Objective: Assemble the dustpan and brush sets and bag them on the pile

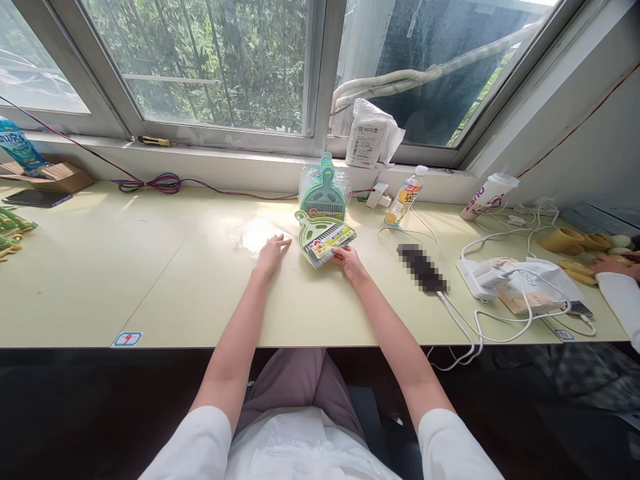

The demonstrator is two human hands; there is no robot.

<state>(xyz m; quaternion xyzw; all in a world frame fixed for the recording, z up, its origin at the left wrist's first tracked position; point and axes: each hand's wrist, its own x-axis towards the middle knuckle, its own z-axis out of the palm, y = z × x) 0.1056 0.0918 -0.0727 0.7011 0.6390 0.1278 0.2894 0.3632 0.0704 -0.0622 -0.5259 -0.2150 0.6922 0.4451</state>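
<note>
While the left hand (271, 252) lies flat on the pale counter (175, 287), its fingers (283, 241) are stretched out straight and hold nothing. Their tips rest at the edge of a clear plastic bag (254, 233) that spreads just beyond them and to their left. The fingers (341, 252) of the right hand (350, 261) are closed in a pinch on the near corner of a green dustpan (313, 230), at its printed card (333, 241). The dustpan lies flat on the counter just ahead of those fingers, between the two hands. Further beyond them a stack of teal dustpans (323, 190) in clear wrap stands against the window ledge. To the right of the right fingers, well apart, lie a yellow-labelled bottle (404, 198), a tipped white cup (487, 195) and a tangle of white cables (505, 320). Far to the right a co-worker's hand (613, 265) rests among yellow pieces.
</note>
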